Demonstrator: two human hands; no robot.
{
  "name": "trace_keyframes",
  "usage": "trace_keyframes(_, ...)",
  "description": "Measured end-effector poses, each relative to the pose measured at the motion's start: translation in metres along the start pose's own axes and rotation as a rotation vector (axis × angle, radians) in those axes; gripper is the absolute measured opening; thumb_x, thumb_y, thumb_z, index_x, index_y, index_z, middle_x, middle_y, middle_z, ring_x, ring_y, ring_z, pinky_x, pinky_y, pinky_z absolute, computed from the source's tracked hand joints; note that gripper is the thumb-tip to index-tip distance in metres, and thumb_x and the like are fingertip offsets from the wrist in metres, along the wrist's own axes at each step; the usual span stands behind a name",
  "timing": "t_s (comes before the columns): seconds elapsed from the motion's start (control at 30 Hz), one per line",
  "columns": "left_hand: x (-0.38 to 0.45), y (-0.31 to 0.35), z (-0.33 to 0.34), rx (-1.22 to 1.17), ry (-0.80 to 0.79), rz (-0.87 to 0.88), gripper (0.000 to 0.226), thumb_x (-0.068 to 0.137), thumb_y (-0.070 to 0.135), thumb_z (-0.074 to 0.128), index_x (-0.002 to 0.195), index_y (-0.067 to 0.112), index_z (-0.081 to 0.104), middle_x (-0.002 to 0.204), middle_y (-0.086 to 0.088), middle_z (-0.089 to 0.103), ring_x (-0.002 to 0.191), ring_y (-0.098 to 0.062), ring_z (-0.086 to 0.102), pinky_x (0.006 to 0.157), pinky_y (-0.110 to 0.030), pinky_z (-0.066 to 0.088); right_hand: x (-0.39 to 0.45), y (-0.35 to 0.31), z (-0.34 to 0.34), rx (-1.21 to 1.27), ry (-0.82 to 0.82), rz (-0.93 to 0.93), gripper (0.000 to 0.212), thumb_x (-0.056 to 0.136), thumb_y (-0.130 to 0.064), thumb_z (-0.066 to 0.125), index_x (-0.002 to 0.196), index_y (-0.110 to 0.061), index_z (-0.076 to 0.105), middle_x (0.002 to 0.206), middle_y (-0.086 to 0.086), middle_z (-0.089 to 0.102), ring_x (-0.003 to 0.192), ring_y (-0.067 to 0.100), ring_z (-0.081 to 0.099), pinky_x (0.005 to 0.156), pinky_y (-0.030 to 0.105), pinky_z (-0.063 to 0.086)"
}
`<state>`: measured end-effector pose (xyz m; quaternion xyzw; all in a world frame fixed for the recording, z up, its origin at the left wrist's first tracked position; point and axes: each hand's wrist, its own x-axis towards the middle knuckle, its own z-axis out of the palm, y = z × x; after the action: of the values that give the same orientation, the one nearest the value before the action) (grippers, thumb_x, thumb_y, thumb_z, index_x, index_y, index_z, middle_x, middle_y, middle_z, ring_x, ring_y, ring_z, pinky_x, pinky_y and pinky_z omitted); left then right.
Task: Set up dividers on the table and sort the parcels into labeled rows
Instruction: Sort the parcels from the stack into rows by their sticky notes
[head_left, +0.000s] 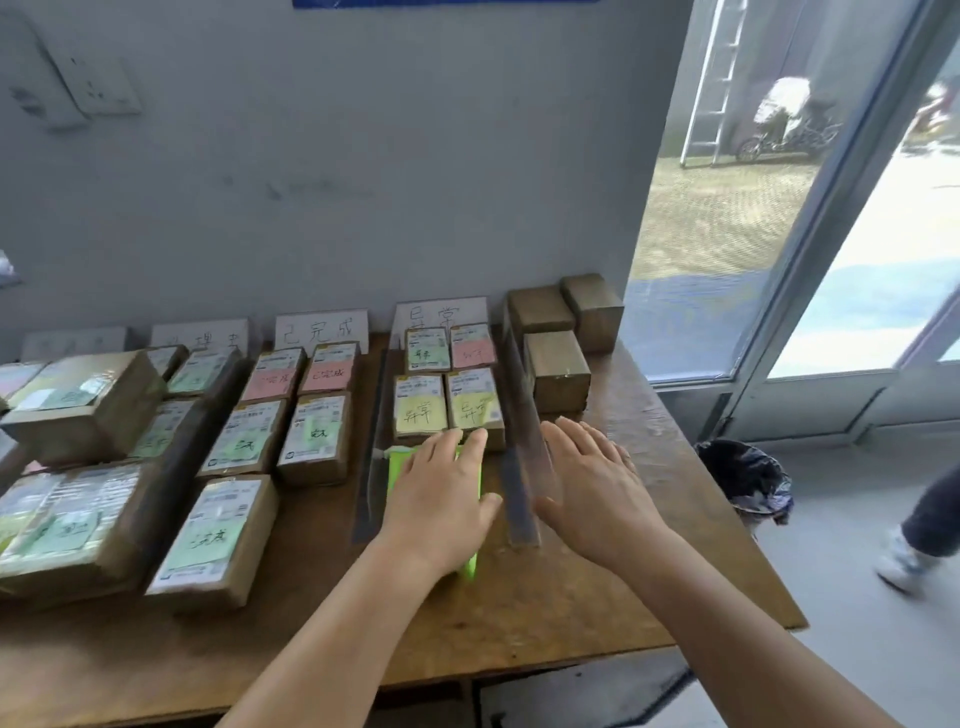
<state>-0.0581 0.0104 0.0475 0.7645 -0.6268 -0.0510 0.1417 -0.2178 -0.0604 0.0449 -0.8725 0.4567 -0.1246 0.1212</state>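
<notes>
Four labeled rows already hold parcels; my left hand (441, 493) presses flat on a green-labeled parcel (470, 564) near the tabletop's (519, 613) right edge, my right hand (592, 488) hovers open and empty beside the divider (522, 467).

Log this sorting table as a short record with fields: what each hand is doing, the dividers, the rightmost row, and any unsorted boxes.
left hand: left hand flat, fingers straight, pressing a green-labelled parcel in the rightmost row
right hand: right hand open, palm beside the right divider, holding nothing
dividers: left divider and the right one stand edge-up, flanking that row
rightmost row: four labelled parcels behind the left hand
row sign: white card against the wall
unsorted: three plain brown boxes right of the right divider
</notes>
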Motion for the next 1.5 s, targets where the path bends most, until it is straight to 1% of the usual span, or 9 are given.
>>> trace_keyframes(0.3,0.045,0.076,0.018,0.001,-0.057,0.033,0.069,0.095,0.044,0.049,0.152,0.024,0.016,0.154,0.000,0.025,0.142,-0.020,0.018,0.116,-0.036,0.020,0.003,0.087,-0.031,-0.013,0.009,0.077,0.081,0.087,-0.044,0.059,0.150,-0.026,0.012,0.157,-0.009,0.012,0.145,0.015,0.006,0.116,0.034,0.008)
trace_keyframes(0.53,0.109,0.084,0.028,0.001,-0.095,0.038,0.069,0.094,0.044,0.050,0.152,0.023,0.017,0.153,-0.002,0.028,0.140,-0.022,0.024,0.115,-0.038,0.025,0.044,0.122,-0.031,-0.013,0.006,0.173,0.078,0.087,-0.049,0.057,0.149,-0.025,0.016,0.156,-0.008,0.016,0.143,0.016,0.014,0.114,0.034,0.014)
trace_keyframes(0.63,0.142,0.081,0.034,-0.013,-0.114,0.022,0.070,0.093,0.044,0.051,0.151,0.023,0.018,0.152,-0.004,0.030,0.138,-0.024,0.027,0.112,-0.040,0.028,0.070,0.130,-0.029,0.001,-0.003,0.202,0.077,0.088,-0.047,0.056,0.150,-0.024,0.016,0.157,-0.006,0.016,0.143,0.017,0.015,0.114,0.035,0.015)
trace_keyframes(0.77,0.184,0.081,0.044,-0.054,-0.165,-0.033,0.070,0.093,0.043,0.051,0.151,0.020,0.018,0.151,-0.008,0.028,0.136,-0.029,0.029,0.110,-0.041,0.029,0.106,0.136,-0.025,0.013,-0.016,0.214,0.073,0.089,-0.043,0.054,0.148,-0.020,0.019,0.155,-0.005,0.020,0.141,0.018,0.019,0.113,0.036,0.022)
trace_keyframes(0.97,0.231,0.088,0.073,-0.182,-0.265,-0.156,0.073,0.094,0.043,0.050,0.152,0.017,0.015,0.156,-0.012,0.015,0.140,-0.032,0.022,0.111,-0.043,0.027,0.145,0.140,-0.004,0.118,-0.042,0.251,0.065,0.093,-0.036,0.050,0.148,-0.017,0.021,0.154,-0.002,0.024,0.139,0.020,0.026,0.108,0.031,0.025)
trace_keyframes(1.17,0.261,0.083,0.098,-0.196,-0.319,-0.358,0.072,0.096,0.038,0.048,0.153,0.018,0.008,0.159,-0.019,-0.007,0.145,-0.035,0.010,0.115,-0.044,0.020,0.177,0.152,0.017,0.196,-0.082,0.209,0.043,0.095,-0.022,0.044,0.136,-0.012,0.037,0.145,0.001,0.037,0.132,0.022,0.035,0.101,0.031,0.030)
trace_keyframes(1.23,0.267,0.082,0.105,-0.195,-0.320,-0.423,0.069,0.097,0.036,0.047,0.152,0.016,0.011,0.158,-0.020,-0.003,0.143,-0.036,0.015,0.114,-0.044,0.022,0.188,0.159,0.024,0.213,-0.098,0.179,0.042,0.095,-0.020,0.041,0.136,-0.014,0.038,0.144,-0.001,0.037,0.130,0.023,0.037,0.099,0.032,0.033)
trace_keyframes(1.37,0.276,0.089,0.118,-0.232,-0.257,-0.484,0.059,0.095,0.034,0.049,0.146,0.013,0.026,0.146,-0.019,0.026,0.129,-0.034,0.036,0.105,-0.041,0.034,0.209,0.174,0.034,0.248,-0.190,0.123,0.050,0.095,-0.019,0.038,0.144,-0.020,0.031,0.151,-0.008,0.029,0.133,0.021,0.035,0.100,0.032,0.036)
trace_keyframes(1.5,0.278,0.092,0.127,-0.225,-0.137,-0.505,0.052,0.095,0.033,0.049,0.142,0.017,0.033,0.140,-0.014,0.036,0.126,-0.032,0.037,0.105,-0.040,0.034,0.227,0.186,0.038,0.268,-0.248,0.070,0.042,0.095,-0.018,0.038,0.136,-0.014,0.040,0.144,-0.006,0.036,0.127,0.023,0.041,0.098,0.033,0.039)
